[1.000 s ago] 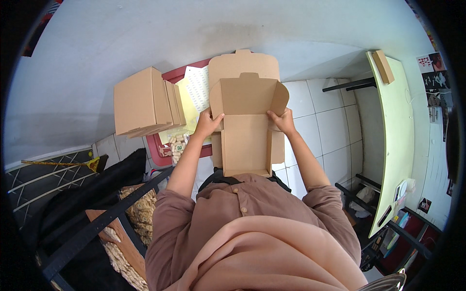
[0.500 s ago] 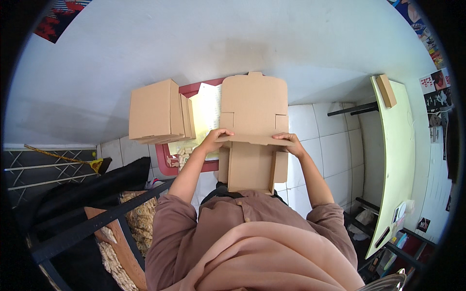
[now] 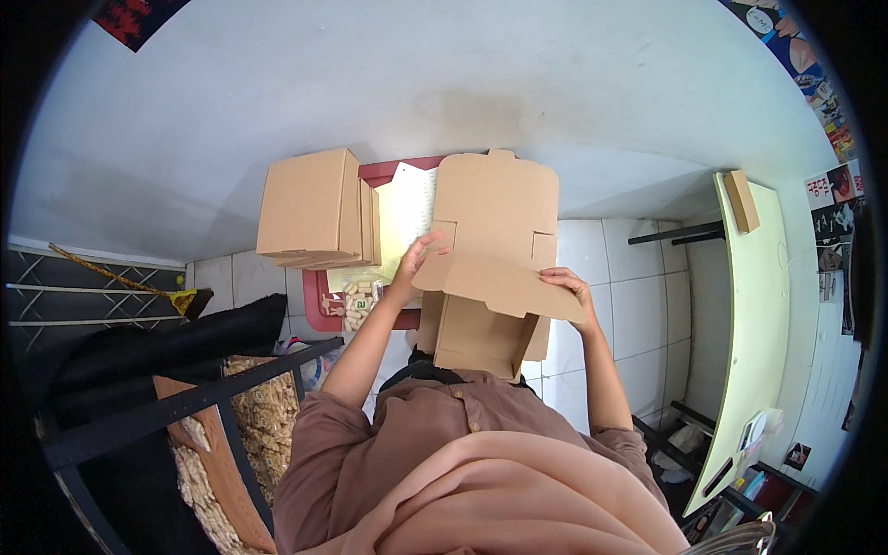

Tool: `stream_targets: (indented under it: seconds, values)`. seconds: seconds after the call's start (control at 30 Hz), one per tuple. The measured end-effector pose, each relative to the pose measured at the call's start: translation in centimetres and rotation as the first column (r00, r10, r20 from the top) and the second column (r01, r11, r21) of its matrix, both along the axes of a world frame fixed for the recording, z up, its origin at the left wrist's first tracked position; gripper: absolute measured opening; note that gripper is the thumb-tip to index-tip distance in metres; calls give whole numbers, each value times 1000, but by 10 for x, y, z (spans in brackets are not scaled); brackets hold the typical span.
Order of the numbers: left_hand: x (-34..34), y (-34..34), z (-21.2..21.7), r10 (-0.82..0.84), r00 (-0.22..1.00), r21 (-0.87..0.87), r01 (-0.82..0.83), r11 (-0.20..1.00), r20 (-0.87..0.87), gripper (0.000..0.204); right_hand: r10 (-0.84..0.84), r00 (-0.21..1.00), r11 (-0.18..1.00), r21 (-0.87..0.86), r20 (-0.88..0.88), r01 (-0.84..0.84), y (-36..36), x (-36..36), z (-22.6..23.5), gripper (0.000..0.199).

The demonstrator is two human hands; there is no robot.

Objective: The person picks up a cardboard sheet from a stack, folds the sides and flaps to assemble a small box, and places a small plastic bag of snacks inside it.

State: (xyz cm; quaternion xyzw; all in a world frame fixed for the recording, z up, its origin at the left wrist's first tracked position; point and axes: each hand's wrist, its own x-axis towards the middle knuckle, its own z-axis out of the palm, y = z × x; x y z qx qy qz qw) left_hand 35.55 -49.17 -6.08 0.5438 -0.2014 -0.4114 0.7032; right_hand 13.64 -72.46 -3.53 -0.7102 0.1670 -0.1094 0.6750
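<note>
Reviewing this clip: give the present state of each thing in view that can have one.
Box being handled: assembled, open
Its lid: tilted over the box, not closed
Cardboard sheet: flat, unfolded
Boxes at left: assembled, appear closed
Clear bag: filled; seal unclear
Left hand: open, near the lid
Right hand: gripping the lid's edge

Lid point(image 3: 499, 281) partly over box point(image 3: 476, 335), room above tiles point(image 3: 634, 310)

Open box point(image 3: 474, 339): far interior hidden beneath its lid point(image 3: 495, 280) | Right hand point(image 3: 575, 292): thumb out of my sight | Printed sheet point(image 3: 422, 188): right side covered by flat cardboard point(image 3: 499, 192), lettering too small for me to read | Red table point(image 3: 320, 313): mostly covered | Clear bag point(image 3: 357, 302): edge behind left forearm point(image 3: 367, 347) | Poster point(image 3: 139, 20): top cut off
</note>
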Motion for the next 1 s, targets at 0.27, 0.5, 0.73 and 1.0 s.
stream_targets:
  seconds: [0.27,0.5,0.73,1.0]
  values:
    - [43,-8,36,-526,825,321,564,760,-205,50,-32,999,999,-5,-26,32,19,-8,28,32]
    - [5,-64,88,-885,387,774,466,428,257,73,5,998,980,-198,-55,-16,26,-13,49,34]
    - [-9,-54,75,-812,403,749,350,562,421,70,-45,997,879,-477,-62,10,29,-26,53,49]
    - [-17,-53,86,-776,396,736,287,613,491,69,-31,960,927,-368,-279,-77,13,8,60,28]
